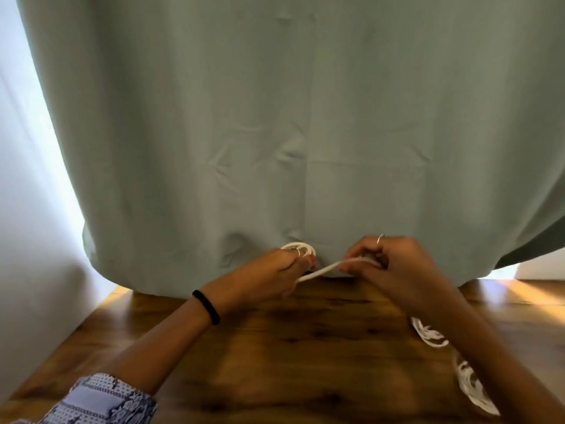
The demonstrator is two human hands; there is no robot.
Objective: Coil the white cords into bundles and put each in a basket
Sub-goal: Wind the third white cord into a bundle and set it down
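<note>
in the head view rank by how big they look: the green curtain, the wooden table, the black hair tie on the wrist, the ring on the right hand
1. green curtain
2. wooden table
3. black hair tie, on the left wrist
4. ring on the right hand

The curtain hangs farther off than the table, yet fills most of the view.

Curtain, wall and wooden tabletop

A grey-green curtain [305, 117] is hung from 12 o'clock down to the centre, its hem met by a dark wood-grain tabletop [275, 347] toward 6 o'clock; a pale wall [27, 240] is seen at 9 o'clock.
</note>
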